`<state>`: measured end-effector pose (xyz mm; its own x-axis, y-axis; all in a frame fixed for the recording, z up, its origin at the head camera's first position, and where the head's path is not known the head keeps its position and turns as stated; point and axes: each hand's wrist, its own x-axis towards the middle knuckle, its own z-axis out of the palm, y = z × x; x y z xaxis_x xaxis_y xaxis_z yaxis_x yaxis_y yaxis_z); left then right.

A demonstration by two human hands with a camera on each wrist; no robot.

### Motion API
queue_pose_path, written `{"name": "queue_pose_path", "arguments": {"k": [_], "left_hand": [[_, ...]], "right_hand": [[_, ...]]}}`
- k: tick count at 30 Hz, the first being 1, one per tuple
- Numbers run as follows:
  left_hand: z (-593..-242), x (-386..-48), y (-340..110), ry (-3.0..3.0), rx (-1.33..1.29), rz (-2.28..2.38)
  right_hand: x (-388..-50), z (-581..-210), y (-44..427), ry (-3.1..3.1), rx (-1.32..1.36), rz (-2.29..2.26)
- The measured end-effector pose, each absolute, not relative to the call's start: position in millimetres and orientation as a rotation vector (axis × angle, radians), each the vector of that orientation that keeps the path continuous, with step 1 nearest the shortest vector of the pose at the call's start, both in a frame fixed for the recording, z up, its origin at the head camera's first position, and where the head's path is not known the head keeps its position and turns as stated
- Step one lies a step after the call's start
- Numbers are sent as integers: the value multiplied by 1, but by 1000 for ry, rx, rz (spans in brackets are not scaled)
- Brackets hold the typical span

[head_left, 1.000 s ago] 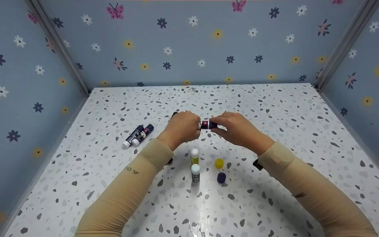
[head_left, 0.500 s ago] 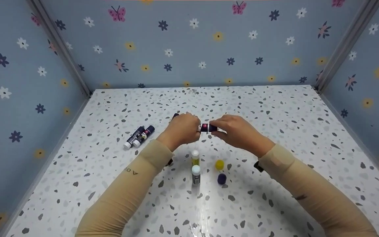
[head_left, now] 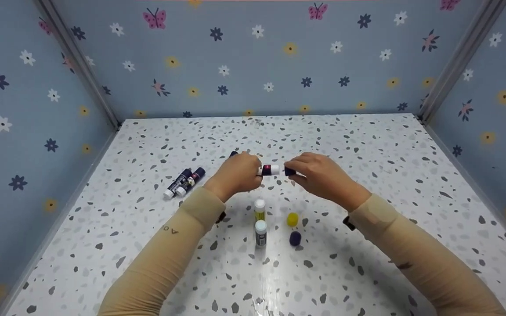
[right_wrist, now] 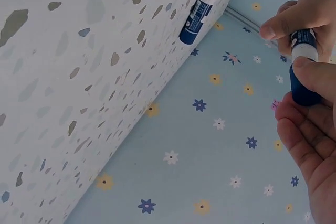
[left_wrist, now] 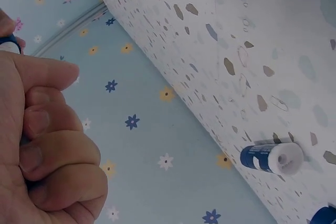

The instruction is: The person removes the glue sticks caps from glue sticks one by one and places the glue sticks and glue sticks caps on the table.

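Note:
My left hand (head_left: 237, 172) grips a dark-labelled glue stick (head_left: 270, 170) with its white end bare and pointing right. Between the thumb and fingers of my right hand (head_left: 323, 177) is a dark cap (head_left: 290, 171), a small gap from that white end in the head view. Below the hands, two glue sticks stand upright without caps: one with a yellow label (head_left: 260, 213) and, nearer, one with a dark label (head_left: 261, 236). To their right sit a yellow cap (head_left: 292, 219) and a dark purple cap (head_left: 295, 238).
Left of my left hand, two dark glue sticks, one (head_left: 176, 184) and another (head_left: 192, 180), lie side by side on the speckled white table (head_left: 349, 272). A dark end (head_left: 234, 154) of something shows behind my left hand. Flower-patterned walls (head_left: 253, 57) enclose the table.
The dark cap has come off the glue stick. My left hand has shifted left with the stick, and my right hand slightly right with the cap, baring the white end.

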<state>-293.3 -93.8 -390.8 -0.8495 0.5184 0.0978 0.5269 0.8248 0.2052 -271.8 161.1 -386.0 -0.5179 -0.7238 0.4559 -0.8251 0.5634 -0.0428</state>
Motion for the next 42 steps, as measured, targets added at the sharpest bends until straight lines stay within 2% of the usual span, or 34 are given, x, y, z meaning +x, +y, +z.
{"name": "queue_pose_path", "arguments": {"k": [6,17,34,42], "left_hand": [[-399,-295,-110,-2965,-742,-383],[-413,-291,-114,-2866,-681,-498],[-419,-289,-116,-2935,-503,-1097],[-418,-289,-116,-2889,-529,-1211]], "right_hand": [[-274,-395,173,-2499,1210,361],[-271,-409,174,-2611,1183,343],[-267,-426,168,-2856,1164,351],[-268,-431,164,-2932,1167,333]]}}
